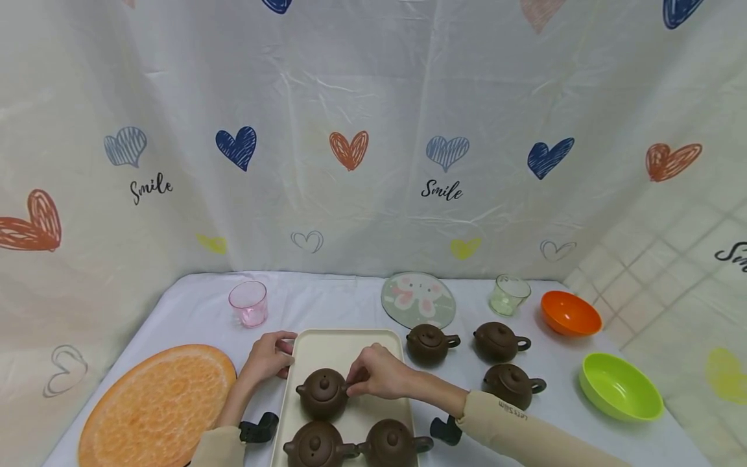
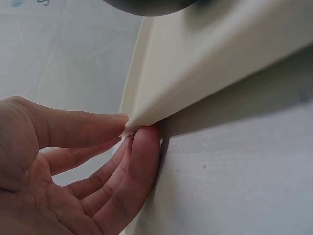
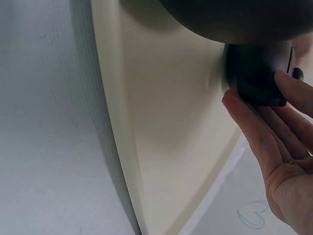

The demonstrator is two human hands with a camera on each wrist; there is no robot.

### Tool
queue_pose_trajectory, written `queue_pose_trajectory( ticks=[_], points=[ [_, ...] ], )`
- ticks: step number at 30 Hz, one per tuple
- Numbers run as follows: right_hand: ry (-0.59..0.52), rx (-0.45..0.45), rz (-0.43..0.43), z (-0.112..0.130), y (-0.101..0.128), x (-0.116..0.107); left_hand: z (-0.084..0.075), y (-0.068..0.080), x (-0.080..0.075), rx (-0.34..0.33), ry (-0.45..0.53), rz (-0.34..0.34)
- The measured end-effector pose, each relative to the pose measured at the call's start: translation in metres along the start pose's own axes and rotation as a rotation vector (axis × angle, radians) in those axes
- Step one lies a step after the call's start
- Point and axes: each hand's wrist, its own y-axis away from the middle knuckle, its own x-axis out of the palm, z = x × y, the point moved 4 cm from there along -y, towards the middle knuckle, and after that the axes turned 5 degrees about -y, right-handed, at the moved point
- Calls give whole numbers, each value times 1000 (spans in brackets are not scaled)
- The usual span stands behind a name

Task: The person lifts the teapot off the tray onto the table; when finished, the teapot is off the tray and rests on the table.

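Three clay teapots sit on the cream tray (image 1: 338,347), three remain outside; the right hand (image 1: 376,375) pinches the rear teapot's (image 1: 323,391) handle while the left hand (image 1: 267,358) pinches the tray's corner.

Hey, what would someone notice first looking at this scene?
Probably the right hand gripping a brown teapot by its handle on the cream tray, mid-table, while the left hand pinches the tray's far left corner. Three more teapots sit right of the tray.

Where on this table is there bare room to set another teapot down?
The far half of the tray is bare, beyond the teapot the right hand holds. Open cloth lies between the pink cup and the round mat. It is crowded among the three teapots right of the tray.
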Motion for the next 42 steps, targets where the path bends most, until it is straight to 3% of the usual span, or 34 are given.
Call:
queue_pose_trajectory(
  ticks=[7,17,24,29,37,42],
  points=[
    [59,-12,-41,-3,8,-6,0,0,1,10,9,-3],
    [-35,-13,-152,-20,46,-37,-1,1,-1,12,-2,-11],
    [-61,69,-212,-45,91,-64,0,0,1,19,9,2],
    [-25,80,-256,-59,115,-76,-1,0,-1,18,6,-11],
    [-29,188,-285,-71,133,-86,-2,1,-1,13,-4,-9],
    [-33,206,-281,-75,139,-83,-1,1,-1,6,-17,-8]
  ],
)
